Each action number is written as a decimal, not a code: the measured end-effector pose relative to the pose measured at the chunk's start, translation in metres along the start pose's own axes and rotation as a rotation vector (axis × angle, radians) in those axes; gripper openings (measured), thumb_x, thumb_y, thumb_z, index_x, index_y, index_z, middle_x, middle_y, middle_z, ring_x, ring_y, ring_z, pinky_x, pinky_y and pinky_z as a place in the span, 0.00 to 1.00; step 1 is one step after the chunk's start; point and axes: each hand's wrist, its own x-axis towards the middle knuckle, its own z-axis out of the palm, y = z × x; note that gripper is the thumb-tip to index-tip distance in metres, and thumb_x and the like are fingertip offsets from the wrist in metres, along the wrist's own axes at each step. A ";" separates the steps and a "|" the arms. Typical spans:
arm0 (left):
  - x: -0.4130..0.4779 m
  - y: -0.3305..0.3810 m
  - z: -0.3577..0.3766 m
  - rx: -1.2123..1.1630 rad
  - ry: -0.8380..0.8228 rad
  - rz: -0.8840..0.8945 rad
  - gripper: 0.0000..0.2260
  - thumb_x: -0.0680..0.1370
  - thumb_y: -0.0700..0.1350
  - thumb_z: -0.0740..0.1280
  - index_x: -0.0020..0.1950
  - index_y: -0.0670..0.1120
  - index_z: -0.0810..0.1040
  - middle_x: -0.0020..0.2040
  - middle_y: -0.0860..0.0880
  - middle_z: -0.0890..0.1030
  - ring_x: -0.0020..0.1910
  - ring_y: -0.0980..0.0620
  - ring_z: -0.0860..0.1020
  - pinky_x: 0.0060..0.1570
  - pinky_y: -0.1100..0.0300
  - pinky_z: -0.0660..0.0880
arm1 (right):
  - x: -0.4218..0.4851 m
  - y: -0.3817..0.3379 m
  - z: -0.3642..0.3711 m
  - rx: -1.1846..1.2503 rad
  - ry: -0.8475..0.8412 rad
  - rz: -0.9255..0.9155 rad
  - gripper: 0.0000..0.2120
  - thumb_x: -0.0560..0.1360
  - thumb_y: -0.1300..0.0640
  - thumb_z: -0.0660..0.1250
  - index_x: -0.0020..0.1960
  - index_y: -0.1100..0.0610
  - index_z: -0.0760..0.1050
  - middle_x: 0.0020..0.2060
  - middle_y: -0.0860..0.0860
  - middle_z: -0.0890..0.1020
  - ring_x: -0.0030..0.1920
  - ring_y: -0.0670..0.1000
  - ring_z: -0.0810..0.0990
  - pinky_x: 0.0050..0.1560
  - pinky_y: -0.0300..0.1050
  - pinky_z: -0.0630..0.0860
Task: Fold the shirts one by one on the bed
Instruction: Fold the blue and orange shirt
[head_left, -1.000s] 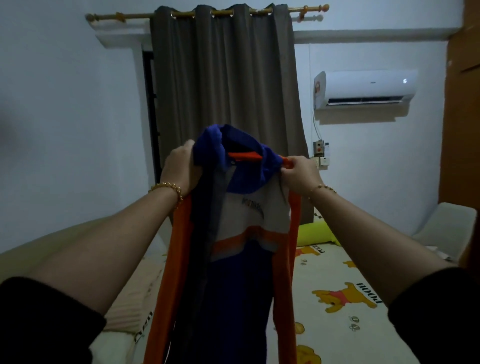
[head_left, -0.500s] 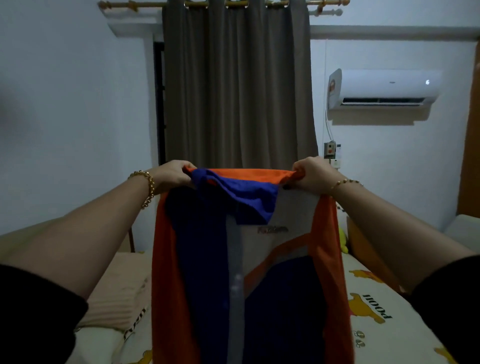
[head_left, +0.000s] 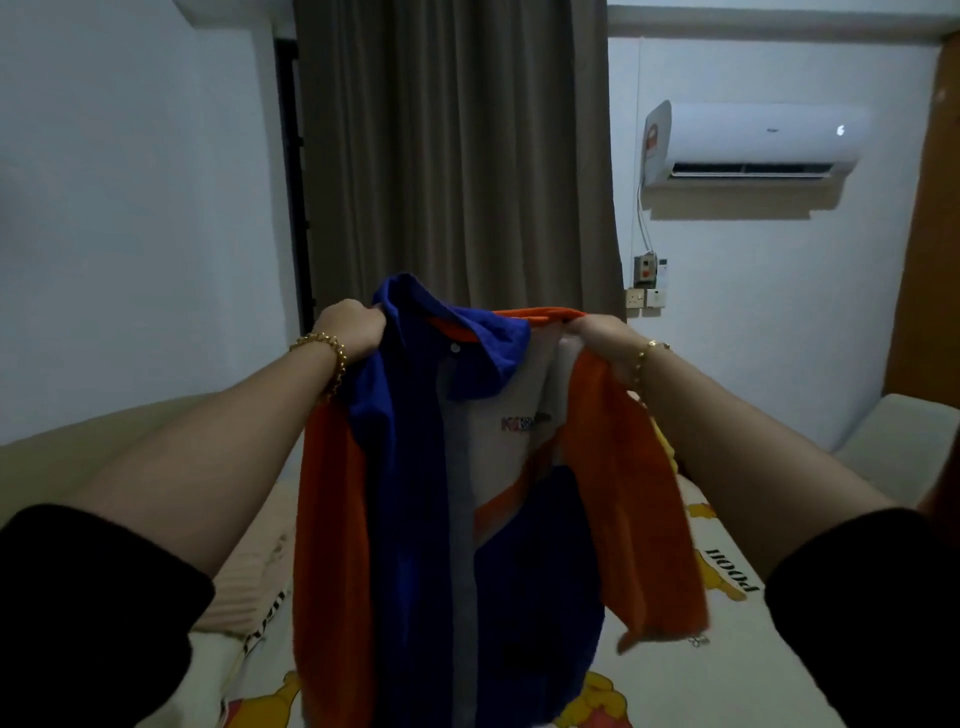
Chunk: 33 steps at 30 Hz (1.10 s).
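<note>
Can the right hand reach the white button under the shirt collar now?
Probably not yet: the right hand grips the shirt at one shoulder, the left hand at the other. Nothing covers the button, but that grip must open first.

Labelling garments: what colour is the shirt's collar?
Blue, orange inside. The collar of the shirt shows best in the head view.

The shirt (head_left: 415, 493) hangs over the bed (head_left: 727, 649), curtain (head_left: 452, 156) behind, air conditioner (head_left: 758, 140) upper right.

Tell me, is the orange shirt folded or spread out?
Spread out, not folded: the left hand and right hand hold the shirt up by its shoulders, hanging over the bed.
</note>
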 end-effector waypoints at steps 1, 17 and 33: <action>-0.001 0.001 0.003 -0.100 -0.044 -0.033 0.18 0.81 0.52 0.53 0.47 0.39 0.73 0.45 0.43 0.76 0.43 0.45 0.75 0.45 0.55 0.72 | -0.003 -0.005 0.003 0.116 -0.022 0.032 0.08 0.81 0.57 0.58 0.50 0.60 0.73 0.42 0.56 0.78 0.43 0.52 0.77 0.51 0.48 0.77; -0.033 -0.001 0.031 -0.512 -0.314 -0.088 0.27 0.76 0.42 0.57 0.73 0.37 0.54 0.53 0.36 0.76 0.41 0.46 0.77 0.40 0.54 0.77 | -0.017 -0.029 0.074 0.388 -0.483 -0.164 0.11 0.80 0.54 0.59 0.58 0.58 0.74 0.48 0.54 0.83 0.49 0.53 0.82 0.47 0.51 0.79; -0.068 0.009 0.034 -0.926 -0.397 -0.144 0.06 0.77 0.43 0.54 0.42 0.46 0.67 0.39 0.46 0.73 0.41 0.48 0.73 0.45 0.55 0.72 | -0.040 0.088 0.122 -0.346 -0.298 -0.295 0.31 0.66 0.50 0.77 0.59 0.56 0.63 0.53 0.53 0.75 0.52 0.53 0.77 0.53 0.50 0.78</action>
